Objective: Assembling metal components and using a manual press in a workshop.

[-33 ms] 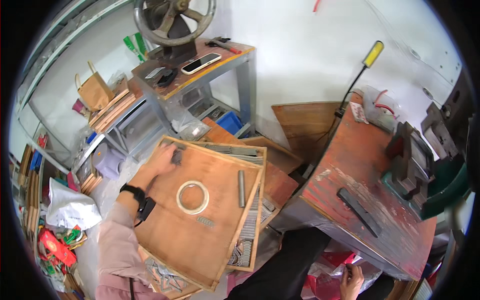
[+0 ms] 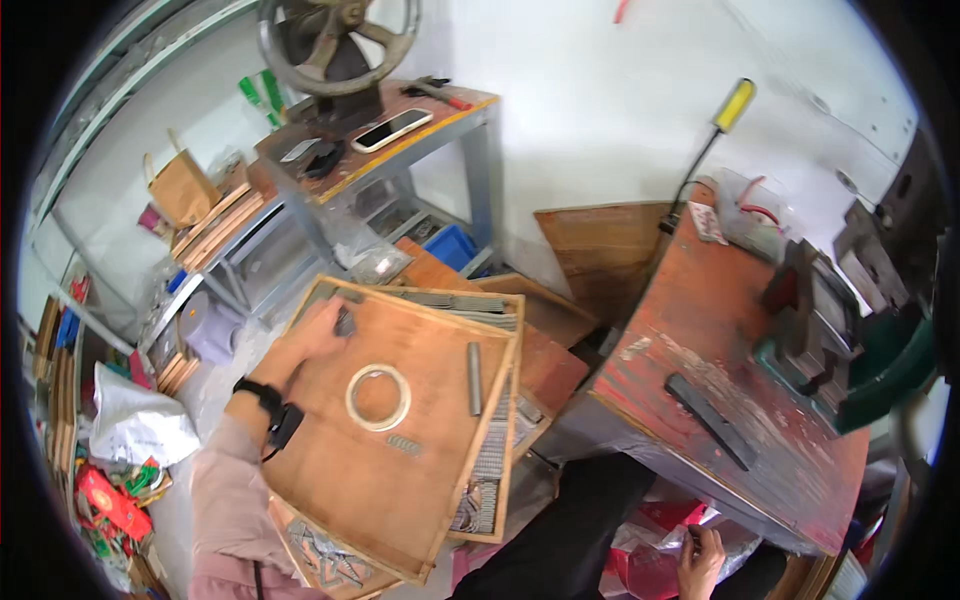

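Left hand (image 2: pixel 318 330) closed on a small dark-grey piece (image 2: pixel 345 322) above the square wooden tray's (image 2: pixel 330 475) far-left part; flat pale ring (image 2: pixel 378 427) lies rightward, nearer the body. Right hand (image 2: pixel 700 560) curled; grip cannot be determined.

Your left: brown paper bag with handles (image 2: pixel 183 190)
Ahead of you: black-screened rectangular phone (image 2: pixel 392 131); spoked metal handwheel (image 2: pixel 351 12)
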`<state>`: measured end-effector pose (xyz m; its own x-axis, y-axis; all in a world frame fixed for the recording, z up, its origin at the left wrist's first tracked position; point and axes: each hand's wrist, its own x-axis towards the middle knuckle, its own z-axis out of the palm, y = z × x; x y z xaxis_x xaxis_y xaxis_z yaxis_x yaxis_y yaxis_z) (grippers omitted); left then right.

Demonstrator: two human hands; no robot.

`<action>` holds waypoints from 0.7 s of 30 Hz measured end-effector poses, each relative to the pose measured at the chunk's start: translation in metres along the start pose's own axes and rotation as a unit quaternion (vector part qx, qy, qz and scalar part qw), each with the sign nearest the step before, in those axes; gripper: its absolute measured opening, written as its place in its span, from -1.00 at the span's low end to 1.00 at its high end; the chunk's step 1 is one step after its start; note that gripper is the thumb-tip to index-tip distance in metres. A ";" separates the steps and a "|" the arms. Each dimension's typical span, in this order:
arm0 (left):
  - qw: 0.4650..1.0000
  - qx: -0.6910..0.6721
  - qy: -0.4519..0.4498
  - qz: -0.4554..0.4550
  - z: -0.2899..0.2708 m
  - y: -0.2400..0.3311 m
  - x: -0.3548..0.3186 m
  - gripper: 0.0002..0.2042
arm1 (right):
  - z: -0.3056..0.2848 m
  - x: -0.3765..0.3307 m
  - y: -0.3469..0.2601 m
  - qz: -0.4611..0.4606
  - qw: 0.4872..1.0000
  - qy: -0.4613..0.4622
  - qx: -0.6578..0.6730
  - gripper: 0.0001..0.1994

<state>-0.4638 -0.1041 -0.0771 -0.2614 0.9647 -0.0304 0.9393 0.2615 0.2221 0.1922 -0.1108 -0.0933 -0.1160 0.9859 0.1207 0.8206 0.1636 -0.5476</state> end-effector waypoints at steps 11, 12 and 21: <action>0.950 -0.253 0.138 -0.118 0.074 -0.063 -0.020 -0.34 | -0.038 0.029 -0.008 -0.047 0.995 0.023 0.082 -0.89; 0.920 -0.349 0.079 -0.160 0.042 -0.003 -0.023 -0.35 | -0.049 0.030 -0.005 -0.035 0.996 0.040 0.073 -0.89; 0.843 -0.375 -0.111 0.370 -0.044 0.371 -0.030 -0.25 | -0.132 0.044 -0.034 -0.177 0.967 0.085 0.160 -0.56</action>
<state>-0.1175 -0.0370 0.0485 0.4614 0.8587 0.2232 0.4006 -0.4261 0.8111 0.2324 -0.0774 0.0399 -0.2421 0.8508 0.4664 0.5281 0.5188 -0.6723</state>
